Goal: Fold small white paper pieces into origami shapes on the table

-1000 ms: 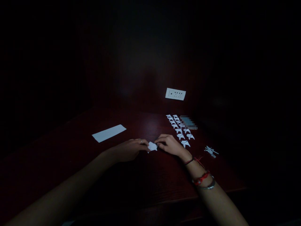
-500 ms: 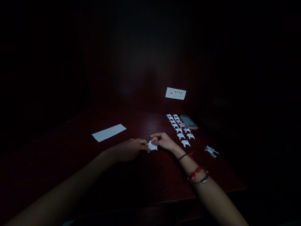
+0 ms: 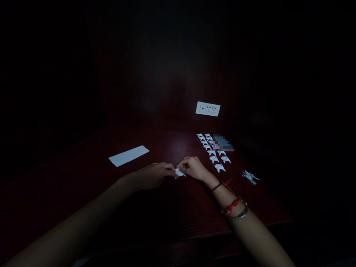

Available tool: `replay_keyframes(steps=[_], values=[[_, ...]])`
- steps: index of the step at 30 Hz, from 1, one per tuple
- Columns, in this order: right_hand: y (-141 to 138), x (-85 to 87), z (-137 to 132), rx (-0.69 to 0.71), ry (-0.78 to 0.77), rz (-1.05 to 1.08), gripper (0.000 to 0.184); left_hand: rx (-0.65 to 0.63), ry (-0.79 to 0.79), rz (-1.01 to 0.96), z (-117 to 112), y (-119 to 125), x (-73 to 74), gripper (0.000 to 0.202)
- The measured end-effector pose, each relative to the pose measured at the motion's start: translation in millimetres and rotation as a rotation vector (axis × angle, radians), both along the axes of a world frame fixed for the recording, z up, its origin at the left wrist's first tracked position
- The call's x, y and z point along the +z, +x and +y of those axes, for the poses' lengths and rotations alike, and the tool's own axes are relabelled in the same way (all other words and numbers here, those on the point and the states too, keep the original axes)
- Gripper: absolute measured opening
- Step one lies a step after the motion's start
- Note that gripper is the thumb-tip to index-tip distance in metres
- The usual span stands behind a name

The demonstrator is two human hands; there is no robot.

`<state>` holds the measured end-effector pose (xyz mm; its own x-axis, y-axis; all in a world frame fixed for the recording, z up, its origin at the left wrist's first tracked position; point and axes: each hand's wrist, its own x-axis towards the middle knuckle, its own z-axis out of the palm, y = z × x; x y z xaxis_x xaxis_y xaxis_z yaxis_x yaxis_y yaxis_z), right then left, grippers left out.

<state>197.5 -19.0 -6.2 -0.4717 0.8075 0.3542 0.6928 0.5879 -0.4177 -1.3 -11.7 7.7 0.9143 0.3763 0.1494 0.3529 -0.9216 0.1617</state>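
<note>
The right hand (image 3: 196, 168) has lowered its index finger, pinching the folded paper (image 3: 180, 172) at its right, while the left hand (image 3: 154, 175) pinches its left.

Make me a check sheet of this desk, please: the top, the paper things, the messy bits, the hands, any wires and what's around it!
Surface: dark red table, dimly lit.
Job's things: folded piece between the hands; flat sheet to the left; two rows of folded papers to the right.
Clutter: scraps at far right; blurred-out item beside the rows.
Hands: left hand and right hand both have fingers on the folded piece.
Cables: nothing seen.
Surroundings: white socket on the wall behind; the rest mostly too dark to tell.
</note>
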Motion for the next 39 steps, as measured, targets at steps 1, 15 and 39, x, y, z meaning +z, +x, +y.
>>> replay_keyframes(steps=[1,15,39], values=[[0,0.3,-1,0.003,0.003,-0.009,0.019,0.001,0.001,-0.001,0,0,-0.3,0.053],[5,7.0,-6,0.135,0.058,-0.118,0.018,0.021,0.014,-0.001,-2,-1,0.1,0.052],[6,10.0,-20,0.034,0.091,-0.365,0.026,0.016,-0.007,-0.021,-3,2,-1.2,0.049]])
